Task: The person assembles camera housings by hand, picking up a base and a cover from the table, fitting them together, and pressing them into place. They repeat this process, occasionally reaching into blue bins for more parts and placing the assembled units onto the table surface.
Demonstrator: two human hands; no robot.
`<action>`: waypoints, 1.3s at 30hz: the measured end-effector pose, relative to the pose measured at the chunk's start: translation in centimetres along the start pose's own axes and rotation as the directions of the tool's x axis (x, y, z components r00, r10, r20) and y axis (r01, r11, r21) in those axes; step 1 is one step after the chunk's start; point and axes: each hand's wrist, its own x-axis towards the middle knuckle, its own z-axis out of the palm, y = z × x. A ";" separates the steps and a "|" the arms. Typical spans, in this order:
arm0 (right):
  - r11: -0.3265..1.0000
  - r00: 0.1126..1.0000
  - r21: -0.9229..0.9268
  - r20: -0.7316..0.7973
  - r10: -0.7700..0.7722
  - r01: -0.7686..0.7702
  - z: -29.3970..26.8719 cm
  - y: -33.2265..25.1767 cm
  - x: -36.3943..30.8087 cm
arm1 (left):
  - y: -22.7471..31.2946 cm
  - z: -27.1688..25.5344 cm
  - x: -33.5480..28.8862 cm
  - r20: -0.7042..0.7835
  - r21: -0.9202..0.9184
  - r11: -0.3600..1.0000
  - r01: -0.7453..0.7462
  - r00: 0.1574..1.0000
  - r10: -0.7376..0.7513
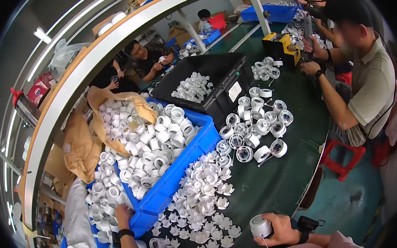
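dark green and crowded, the long surface is running away under a curved overhead shelf, with other people sitting and working further along it.

the fingers of the right hand are curling closed around a white cylindrical cap, a thin pin or stem poking down from it just off the near edge of the surface. the fingers of the left hand are reaching over the near corner of the blue bin and pressing down among the white ring caps piled in it; whether they are actually pinching one is not something i can tell, since the pile is hiding the tips. a black band is sitting on each wrist.

between the two hands a loose heap of white flower-shaped inserts is spreading across the surface, and beyond it assembled caps are lying near a black crate.

the bin is looking overfilled at that corner, so a careless dig could be sending caps spilling over the rim onto the inserts. the held cap is hanging just past the surface edge, so a slack grip could be dropping it to the floor.
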 end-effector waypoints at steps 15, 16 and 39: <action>0.975 1.000 0.220 0.009 0.023 -0.025 -1.4 -0.3 0.7 | 13.9 -17.9 -14.2 -0.515 -0.377 0.802 -0.462 0.825 0.234; 0.972 0.999 0.232 0.037 0.019 -0.027 -1.9 -0.4 1.2 | 16.0 -19.3 -16.6 -0.484 -0.411 0.759 -0.505 0.826 0.287; 0.405 0.640 0.666 0.736 -0.222 -0.626 -5.3 -4.0 1.4 | 25.7 -20.5 -32.7 -0.149 -0.844 0.234 -0.482 0.631 0.762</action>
